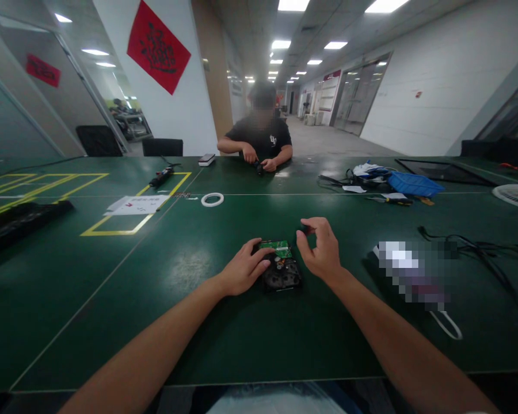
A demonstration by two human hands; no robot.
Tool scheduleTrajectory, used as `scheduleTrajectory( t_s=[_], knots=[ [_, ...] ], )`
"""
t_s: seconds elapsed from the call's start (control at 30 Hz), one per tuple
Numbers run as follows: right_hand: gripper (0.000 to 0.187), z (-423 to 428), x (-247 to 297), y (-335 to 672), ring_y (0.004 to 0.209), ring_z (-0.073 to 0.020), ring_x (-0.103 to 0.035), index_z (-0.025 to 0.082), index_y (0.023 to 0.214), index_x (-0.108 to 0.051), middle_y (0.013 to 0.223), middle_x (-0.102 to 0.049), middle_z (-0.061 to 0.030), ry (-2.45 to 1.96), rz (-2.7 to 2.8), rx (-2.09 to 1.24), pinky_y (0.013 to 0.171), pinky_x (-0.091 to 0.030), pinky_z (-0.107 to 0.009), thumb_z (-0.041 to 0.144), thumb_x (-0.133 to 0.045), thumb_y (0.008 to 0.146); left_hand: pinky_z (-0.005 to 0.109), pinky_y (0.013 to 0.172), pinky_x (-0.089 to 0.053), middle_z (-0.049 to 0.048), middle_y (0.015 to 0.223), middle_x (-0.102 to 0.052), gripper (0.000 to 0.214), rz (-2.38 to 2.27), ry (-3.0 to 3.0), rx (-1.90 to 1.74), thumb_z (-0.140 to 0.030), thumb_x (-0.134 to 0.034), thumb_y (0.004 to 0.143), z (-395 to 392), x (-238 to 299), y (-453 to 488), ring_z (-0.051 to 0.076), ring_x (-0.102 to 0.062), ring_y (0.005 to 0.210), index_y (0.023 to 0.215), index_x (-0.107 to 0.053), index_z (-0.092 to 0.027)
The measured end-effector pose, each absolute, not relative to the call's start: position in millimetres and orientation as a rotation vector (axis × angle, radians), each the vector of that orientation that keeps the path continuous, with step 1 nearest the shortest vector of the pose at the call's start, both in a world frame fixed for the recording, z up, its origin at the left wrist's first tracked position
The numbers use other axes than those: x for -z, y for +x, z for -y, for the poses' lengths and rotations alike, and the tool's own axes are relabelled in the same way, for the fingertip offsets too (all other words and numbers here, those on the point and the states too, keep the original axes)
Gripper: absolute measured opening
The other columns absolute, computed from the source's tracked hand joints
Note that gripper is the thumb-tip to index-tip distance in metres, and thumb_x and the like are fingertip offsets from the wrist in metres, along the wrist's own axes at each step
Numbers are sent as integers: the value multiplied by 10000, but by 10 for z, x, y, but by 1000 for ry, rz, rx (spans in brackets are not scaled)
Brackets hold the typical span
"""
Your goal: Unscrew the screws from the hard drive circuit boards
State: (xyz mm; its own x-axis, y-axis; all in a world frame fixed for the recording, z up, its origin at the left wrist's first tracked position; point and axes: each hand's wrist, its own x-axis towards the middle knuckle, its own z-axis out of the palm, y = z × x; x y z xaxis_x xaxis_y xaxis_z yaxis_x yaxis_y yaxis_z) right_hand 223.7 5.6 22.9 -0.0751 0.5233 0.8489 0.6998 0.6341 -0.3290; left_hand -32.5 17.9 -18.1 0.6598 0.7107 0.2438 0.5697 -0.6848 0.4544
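A hard drive point(282, 275) lies on the green table in front of me, its green circuit board point(280, 248) facing up at the far end. My left hand point(244, 267) grips its left side, with thumb and index finger over the top and other fingers at the far left corner. To the right of the drive and slightly above it, my right hand point(322, 250) is raised in a pinch. Something small and dark shows between its thumb and index finger; I cannot make out what it is.
Across the green table point(190, 339) a person point(259, 135) handles a dark object. A white tape ring point(212, 199) and paper sheets point(138, 204) lie at left. On the right are a blue basket point(415, 184), a screwdriver point(397, 200), black cables point(483, 247) and a blurred-out object point(410, 270).
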Motion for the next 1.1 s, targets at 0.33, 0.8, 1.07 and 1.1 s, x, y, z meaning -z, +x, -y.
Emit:
scheduleTrajectory(
  t_s=[0.33, 0.8, 1.07, 1.1],
  knots=[
    [188, -26, -290, 2198, 1134, -250, -674, 262, 1114, -556, 1221, -680, -90, -937, 1696, 175, 976, -561, -486, 235, -631, 944, 535, 1201, -331, 118, 1540, -332, 481, -1026, 2548, -574, -488, -328, 1072, -188, 206, -326, 322, -321, 1471, 1492, -471, -302],
    [251, -45, -276, 2194, 1044, -244, -674, 265, 1183, -571, 1138, -659, -94, -963, 1692, 201, 877, -594, -448, 244, -626, 940, 550, 1186, -351, 125, 1553, -328, 471, -1038, 2542, -600, -480, -353, 1067, -186, 216, -323, 338, -327, 1470, 1482, -487, -305],
    [250, -36, -245, 2197, 972, -239, -684, 267, 1191, -575, 1095, -664, -81, -993, 1723, 175, 856, -596, -439, 288, -629, 948, 545, 1185, -358, 118, 1538, -355, 476, -1027, 2535, -606, -484, -365, 1062, -181, 197, -322, 334, -329, 1469, 1483, -486, -298],
    [265, -39, -249, 2199, 967, -239, -680, 267, 1213, -571, 1094, -657, -84, -990, 1733, 182, 853, -596, -442, 275, -617, 951, 546, 1184, -359, 117, 1539, -354, 477, -1027, 2536, -602, -486, -365, 1062, -181, 196, -322, 336, -328, 1468, 1484, -485, -300]
  ],
)
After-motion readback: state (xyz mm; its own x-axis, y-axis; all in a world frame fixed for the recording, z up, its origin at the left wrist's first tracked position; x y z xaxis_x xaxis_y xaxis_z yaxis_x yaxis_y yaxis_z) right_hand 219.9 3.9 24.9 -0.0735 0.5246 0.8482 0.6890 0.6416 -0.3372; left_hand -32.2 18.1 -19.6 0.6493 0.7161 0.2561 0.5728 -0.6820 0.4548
